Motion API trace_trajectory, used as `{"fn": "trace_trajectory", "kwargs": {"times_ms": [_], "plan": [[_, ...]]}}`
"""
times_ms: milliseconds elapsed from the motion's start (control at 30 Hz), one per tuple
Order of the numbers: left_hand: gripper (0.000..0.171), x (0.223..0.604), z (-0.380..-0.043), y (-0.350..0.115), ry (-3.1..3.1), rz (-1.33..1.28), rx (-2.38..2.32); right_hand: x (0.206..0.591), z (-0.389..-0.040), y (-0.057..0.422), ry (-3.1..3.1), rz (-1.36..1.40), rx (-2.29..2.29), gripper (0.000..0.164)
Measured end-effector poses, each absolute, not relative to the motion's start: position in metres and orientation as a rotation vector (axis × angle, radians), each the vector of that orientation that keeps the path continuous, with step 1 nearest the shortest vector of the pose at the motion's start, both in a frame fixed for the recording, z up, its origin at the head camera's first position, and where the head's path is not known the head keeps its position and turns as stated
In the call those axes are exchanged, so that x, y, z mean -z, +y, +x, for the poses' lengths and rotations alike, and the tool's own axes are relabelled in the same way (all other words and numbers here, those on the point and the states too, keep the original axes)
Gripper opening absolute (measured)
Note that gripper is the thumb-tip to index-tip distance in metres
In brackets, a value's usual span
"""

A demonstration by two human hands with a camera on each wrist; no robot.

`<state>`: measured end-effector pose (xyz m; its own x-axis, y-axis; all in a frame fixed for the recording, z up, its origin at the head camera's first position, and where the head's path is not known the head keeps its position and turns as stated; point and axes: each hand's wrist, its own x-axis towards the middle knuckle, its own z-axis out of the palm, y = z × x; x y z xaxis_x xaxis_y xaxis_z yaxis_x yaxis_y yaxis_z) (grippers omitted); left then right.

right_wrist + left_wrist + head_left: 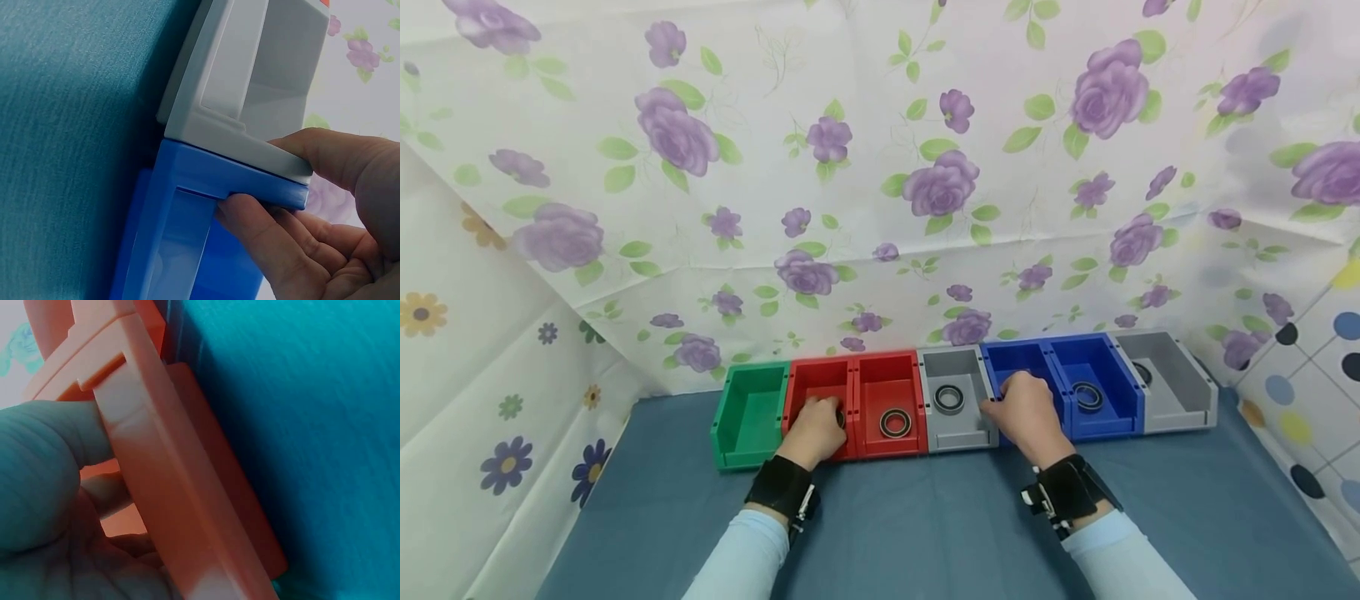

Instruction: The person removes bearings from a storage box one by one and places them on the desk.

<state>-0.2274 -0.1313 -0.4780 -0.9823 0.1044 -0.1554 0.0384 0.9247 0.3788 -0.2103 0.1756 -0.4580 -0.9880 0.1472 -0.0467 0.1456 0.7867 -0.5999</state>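
Note:
My left hand [815,432] reaches down into the left red bin [820,372]. A dark ring bearing [840,418] shows partly beside that hand; whether the fingers pinch it is hidden. In the left wrist view, the thumb and fingers go behind the red bin's front wall [150,469]. My right hand [1032,415] pinches the adjoining side walls of the middle grey bin [219,134] and the left blue bin [187,169]. Its thumb [319,150] lies over the grey side, while its fingers [259,231] bend into the blue side.
Further bearings lie in the right red bin [887,375], the middle grey bin, the right blue bin [1078,358] and the right-end grey bin [1180,387]. A green bin [752,408] ends the row at left. Flowered sheeting [865,208] rises behind the blue tabletop [902,525].

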Motion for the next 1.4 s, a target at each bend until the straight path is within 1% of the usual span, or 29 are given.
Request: {"fn": "trace_trajectory", "kwargs": {"times_ms": [267, 500, 900, 1133, 1400], "plan": [[0.026, 0.475, -0.225, -0.128, 2.988, 0.063, -0.571, 0.459, -0.212, 0.175, -2.980, -0.267, -0.983, 0.045], [0.017, 0.475, -0.224, -0.128, 3.010, 0.057, -0.606, 0.458, -0.212, 0.175, -2.982, -0.279, -0.977, 0.047], [0.014, 0.475, -0.216, -0.128, 3.056, 0.058, -0.662, 0.458, -0.211, 0.175, -2.969, -0.251, -0.984, 0.046], [0.019, 0.479, -0.212, -0.132, 3.098, 0.080, -0.683, 0.461, -0.210, 0.174, -2.970, -0.237, -0.985, 0.047], [0.041, 0.470, -0.206, -0.138, 3.189, 0.144, -0.733, 0.461, -0.211, 0.176, -2.958, -0.223, -0.957, 0.047]]}}
